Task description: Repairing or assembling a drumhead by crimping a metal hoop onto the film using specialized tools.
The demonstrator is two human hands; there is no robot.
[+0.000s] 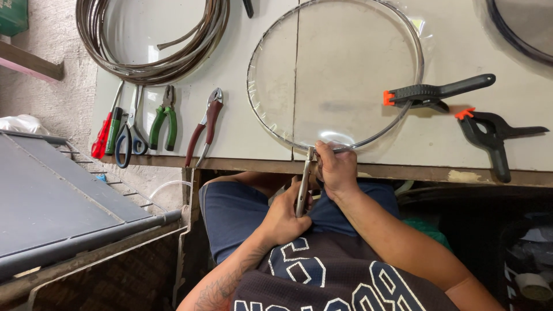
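Observation:
A round clear disc with a thin metal rim point(412, 43) lies on the pale worktable point(242, 124). My left hand point(286, 216) grips the handles of metal pliers point(303, 183), whose jaws bite the rim at the table's near edge. My right hand point(336, 168) pinches the same stretch of the rim just right of the jaws. A black spring clamp with an orange tip point(436, 92) holds the ring's right side.
A second black clamp point(492, 133) lies at the right. Left of the ring lie maroon-handled pliers point(203, 128), green-handled pliers point(163, 122), blue-handled scissors point(129, 135) and red and green screwdrivers point(106, 131). A coil of metal strip point(147, 66) sits at the back left. A grey metal surface point(49, 201) stands at my left.

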